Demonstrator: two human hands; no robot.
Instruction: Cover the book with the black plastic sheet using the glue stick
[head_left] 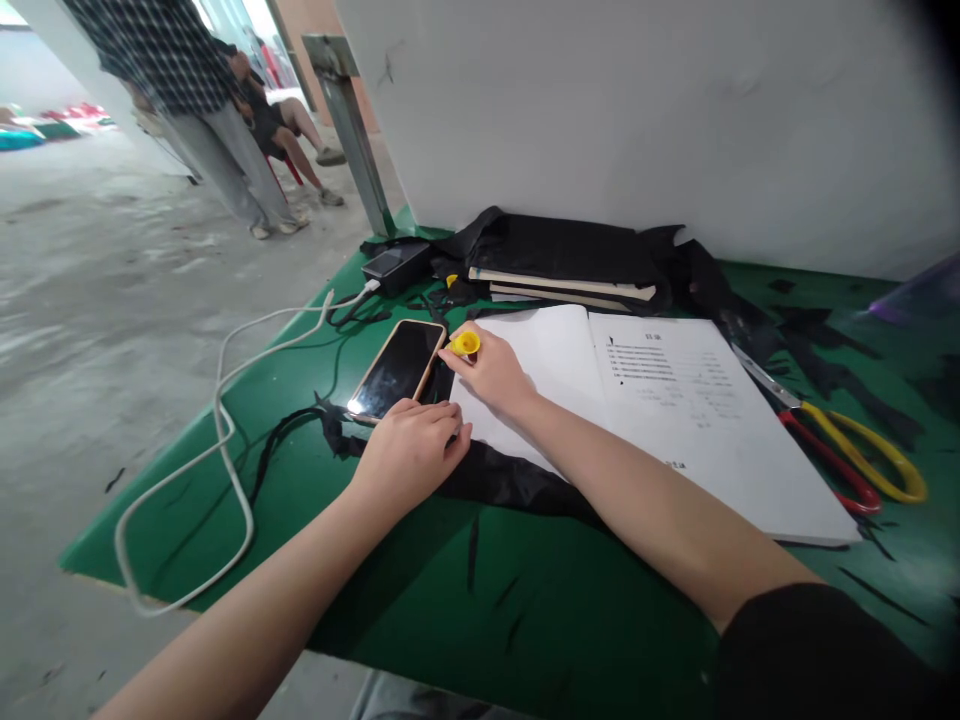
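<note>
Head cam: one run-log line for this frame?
left hand: resting by phone | right hand: pinching yellow cap | open book, scissors on green table

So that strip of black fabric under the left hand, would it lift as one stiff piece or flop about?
Probably floppy: the black fabric strip lies wrinkled and follows the green table. It looks thin, so likely light, apt to drag and bunch if pushed. The left hand rests on its end beside the phone, which would pin it; the right hand holds a small yellow piece.
</note>
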